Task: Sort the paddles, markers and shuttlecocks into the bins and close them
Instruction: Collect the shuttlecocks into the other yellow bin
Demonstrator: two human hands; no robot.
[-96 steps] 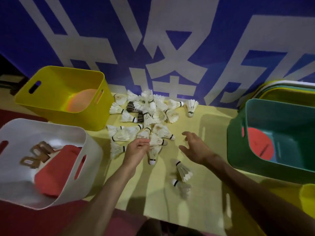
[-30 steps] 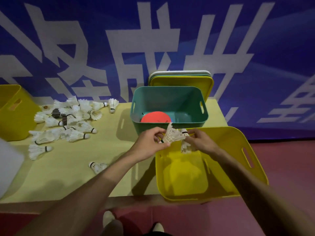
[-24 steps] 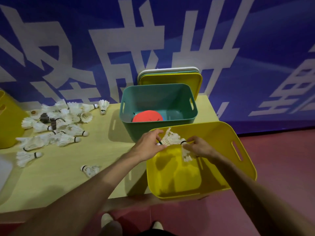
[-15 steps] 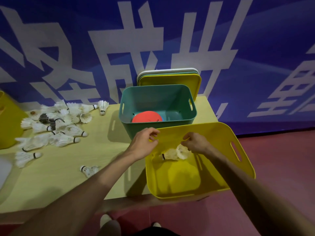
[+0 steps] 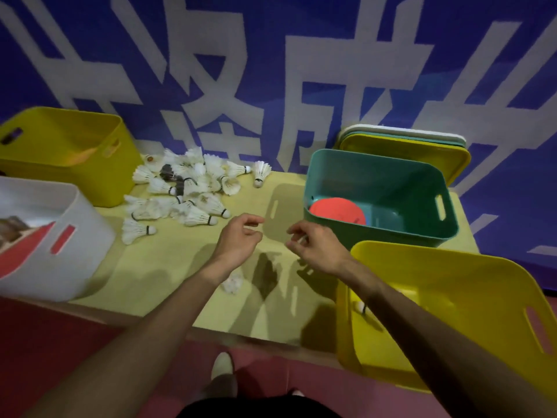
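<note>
Fingers (image 5: 252, 220) on left hand (image 5: 238, 242) and right hand (image 5: 319, 251) curl loosely, empty, likely free to fetch far-left shuttlecocks (image 5: 187, 191).

White shuttlecocks (image 5: 187, 194) lay heaped between the far yellow bin (image 5: 60, 176) and the open green bin (image 5: 391, 236), which held a red paddle (image 5: 337, 213).

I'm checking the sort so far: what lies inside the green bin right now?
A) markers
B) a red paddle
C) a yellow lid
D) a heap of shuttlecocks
B: a red paddle lies on the floor of the green bin, and nothing else shows inside it.
</note>
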